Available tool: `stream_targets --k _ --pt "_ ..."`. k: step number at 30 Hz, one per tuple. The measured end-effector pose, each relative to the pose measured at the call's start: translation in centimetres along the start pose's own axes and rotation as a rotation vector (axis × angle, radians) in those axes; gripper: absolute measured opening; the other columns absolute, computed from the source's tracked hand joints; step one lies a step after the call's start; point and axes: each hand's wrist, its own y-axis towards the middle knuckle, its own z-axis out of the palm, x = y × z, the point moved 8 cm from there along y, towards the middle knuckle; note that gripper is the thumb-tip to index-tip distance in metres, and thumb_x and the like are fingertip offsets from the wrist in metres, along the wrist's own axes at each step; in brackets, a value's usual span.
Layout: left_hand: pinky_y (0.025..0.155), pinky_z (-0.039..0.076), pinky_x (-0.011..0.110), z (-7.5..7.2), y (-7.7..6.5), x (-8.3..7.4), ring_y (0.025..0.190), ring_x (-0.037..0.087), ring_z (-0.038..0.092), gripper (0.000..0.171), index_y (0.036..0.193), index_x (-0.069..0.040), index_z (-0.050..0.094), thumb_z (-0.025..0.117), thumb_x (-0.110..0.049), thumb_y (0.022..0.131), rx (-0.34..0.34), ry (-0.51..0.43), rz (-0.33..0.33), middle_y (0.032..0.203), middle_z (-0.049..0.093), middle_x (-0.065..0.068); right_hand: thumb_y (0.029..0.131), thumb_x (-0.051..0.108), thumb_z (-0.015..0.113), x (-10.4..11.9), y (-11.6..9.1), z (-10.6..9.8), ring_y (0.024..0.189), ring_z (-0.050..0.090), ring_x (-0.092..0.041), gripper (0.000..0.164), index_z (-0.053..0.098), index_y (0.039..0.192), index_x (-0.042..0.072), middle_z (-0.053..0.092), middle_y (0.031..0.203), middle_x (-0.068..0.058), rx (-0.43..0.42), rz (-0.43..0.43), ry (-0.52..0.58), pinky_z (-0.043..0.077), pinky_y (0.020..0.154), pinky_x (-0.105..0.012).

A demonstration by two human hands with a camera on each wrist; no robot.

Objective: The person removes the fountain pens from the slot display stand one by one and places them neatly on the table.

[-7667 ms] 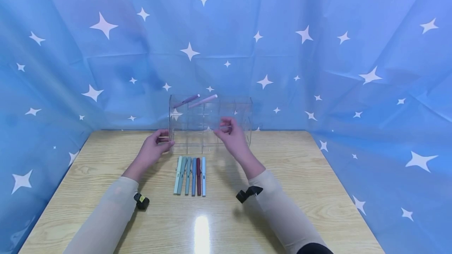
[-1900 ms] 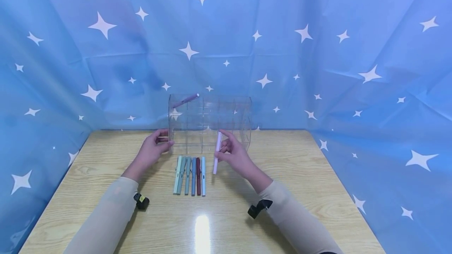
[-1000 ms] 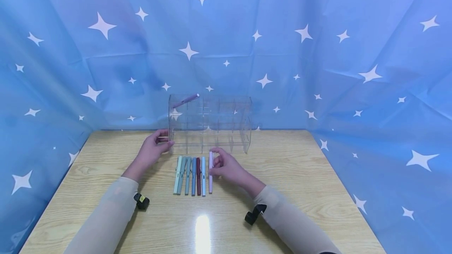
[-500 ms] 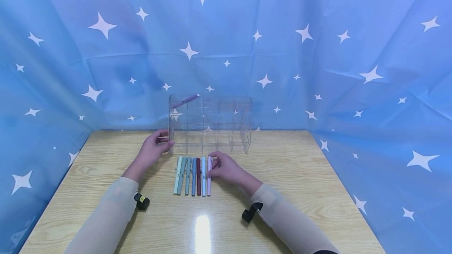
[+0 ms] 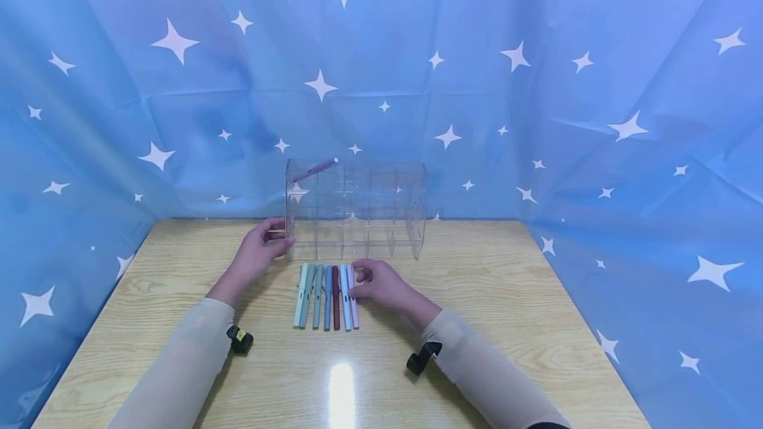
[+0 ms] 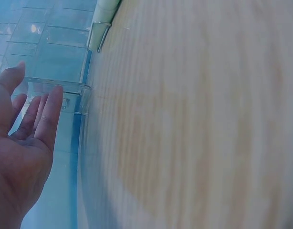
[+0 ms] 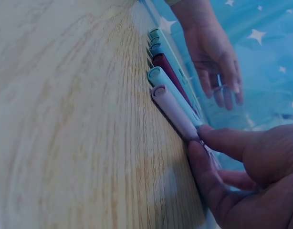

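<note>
My right hand [image 5: 384, 286] pinches a lilac pen [image 7: 175, 112] between thumb and index finger at its clip end. This pen lies on the table at the right end of a row of capped pens, right beside the light blue pen [image 5: 345, 303]. Beyond that come a dark red pen [image 5: 336, 303], a blue pen [image 5: 327, 303] and several greenish ones. My left hand [image 5: 261, 249] rests at the left side of a clear acrylic organizer [image 5: 355, 234], with thumb at its front edge and fairly straight fingers along the side wall.
A purple pen [image 5: 316, 169] lies slanted in the top left of the organizer. The wooden table [image 5: 507, 323] ends at a blue star-patterned curtain [image 5: 381, 51] behind and on both sides.
The lilac pen was at the organizer's top; my right hand has brought it down to the table and slid it left against the light blue pen. My left hand has stayed put.
</note>
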Motion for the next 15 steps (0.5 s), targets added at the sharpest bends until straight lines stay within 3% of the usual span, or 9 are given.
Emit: stream_targets --k 15 --pt "0.096 0.065 0.032 -0.03 0.17 0.11 0.138 0.043 0.059 0.059 0.158 0.0 0.05 0.076 -0.019 0.109 0.001 0.007 0.009 0.147 0.059 0.028 0.093 0.019 0.092 0.12 -0.51 -0.31 0.097 0.065 -0.02 0.073 0.059 0.154 -0.002 0.069 0.11 -0.005 -0.018 -0.002 0.042 0.059 0.089 -0.035"
